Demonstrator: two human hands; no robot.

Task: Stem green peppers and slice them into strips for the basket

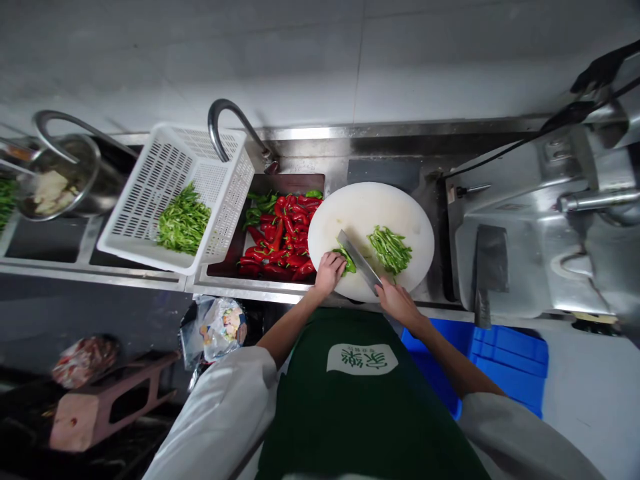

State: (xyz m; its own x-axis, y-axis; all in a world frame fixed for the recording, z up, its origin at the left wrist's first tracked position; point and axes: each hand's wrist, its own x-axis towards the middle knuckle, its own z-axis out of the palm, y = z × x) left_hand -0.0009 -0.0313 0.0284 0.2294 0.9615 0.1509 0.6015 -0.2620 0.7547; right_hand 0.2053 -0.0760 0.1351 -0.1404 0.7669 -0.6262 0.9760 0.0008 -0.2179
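On a round white cutting board [350, 203], my left hand [331, 272] presses down with curled fingers on a green pepper [347, 261], partly hidden under the fingertips. My right hand [396, 299] is closed around the handle of a kitchen knife [359, 261]. Its blade slants up and left across the board, right beside the green pepper. To the right of the blade lies a heap of green pepper strips [391, 249].
Left of the board, red peppers [280, 240] and some green ones fill a sink. A white perforated basket [123, 230] holding green strips [184, 223] straddles the sink edge. A cleaver [490, 257] rests on the steel machine at right. A curved faucet [216, 130] overhangs the basket.
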